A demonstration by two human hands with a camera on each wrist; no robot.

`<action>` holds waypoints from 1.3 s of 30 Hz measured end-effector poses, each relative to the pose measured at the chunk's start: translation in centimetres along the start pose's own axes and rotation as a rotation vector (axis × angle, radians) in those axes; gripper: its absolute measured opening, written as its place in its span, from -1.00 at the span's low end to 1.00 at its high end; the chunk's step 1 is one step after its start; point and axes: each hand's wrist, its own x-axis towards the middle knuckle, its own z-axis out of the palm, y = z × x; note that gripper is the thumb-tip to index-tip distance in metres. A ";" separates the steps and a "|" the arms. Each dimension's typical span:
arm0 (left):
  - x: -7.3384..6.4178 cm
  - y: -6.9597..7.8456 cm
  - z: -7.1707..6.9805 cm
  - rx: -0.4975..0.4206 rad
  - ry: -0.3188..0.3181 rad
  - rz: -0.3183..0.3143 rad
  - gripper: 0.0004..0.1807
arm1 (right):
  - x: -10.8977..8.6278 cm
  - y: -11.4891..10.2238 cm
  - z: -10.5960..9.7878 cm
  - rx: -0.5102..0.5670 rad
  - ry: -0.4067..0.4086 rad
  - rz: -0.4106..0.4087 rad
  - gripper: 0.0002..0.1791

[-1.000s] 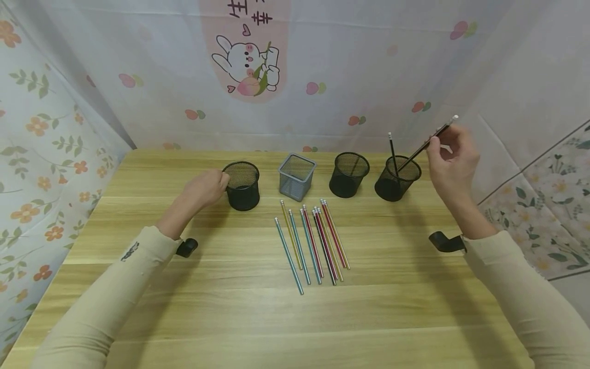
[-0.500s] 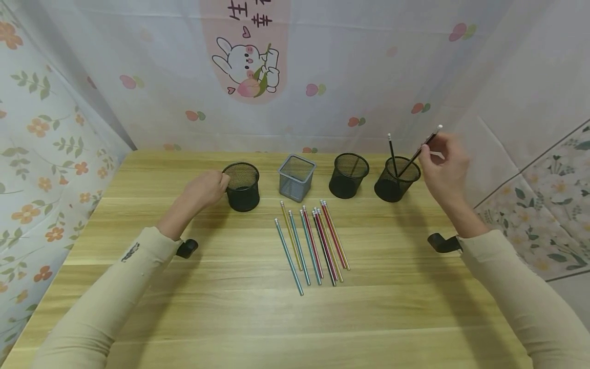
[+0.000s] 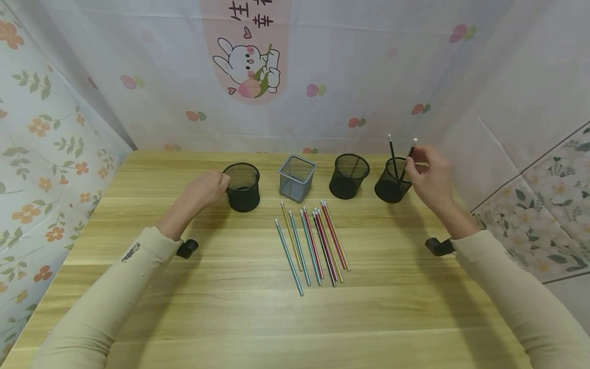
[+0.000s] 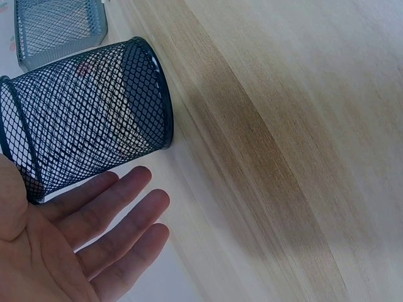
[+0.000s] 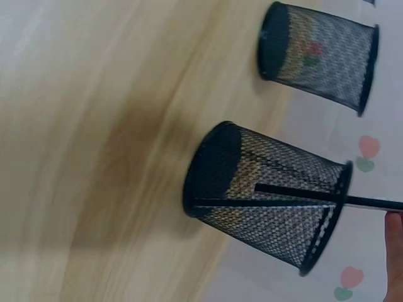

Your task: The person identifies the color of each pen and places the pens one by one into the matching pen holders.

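Observation:
My left hand (image 3: 206, 188) pinches the rim of the leftmost black mesh pen holder (image 3: 244, 197). In the left wrist view its other fingers (image 4: 126, 223) lie fairly straight beside the mesh wall. My right hand (image 3: 433, 174) pinches a black pencil (image 3: 412, 148) with a white eraser, tilted into the rightmost black mesh pen holder (image 3: 389, 190). The right wrist view shows the held pencil's lower end inside, above the holder's base. Another black pencil (image 3: 392, 147) leans in that holder, its end down at the base. Only a fingertip (image 5: 395, 242) of the right hand shows there.
Between the two holders stand a grey square mesh holder (image 3: 295, 188) and another round black one (image 3: 344, 187). Several blue, yellow, red and black pencils (image 3: 313, 246) lie on the wooden table (image 3: 230, 318) in front. A printed curtain (image 3: 369, 61) hangs behind.
My right hand has moved left and down, bringing the pencil deeper into the rightmost holder and more upright. The left hand has stayed at its holder's rim.

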 end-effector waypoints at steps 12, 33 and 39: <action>0.0 0.1 0.0 -0.013 0.008 -0.004 -0.56 | -0.8 0.6 1.1 -0.024 -0.103 -0.006 -0.80; -0.1 0.3 0.0 -0.011 0.036 -0.040 -0.56 | -1.0 0.6 1.5 -0.065 -0.208 0.056 -0.79; -0.2 0.3 0.0 -0.013 0.027 -0.038 -0.54 | -1.0 0.2 1.3 -0.045 -0.205 0.058 -0.81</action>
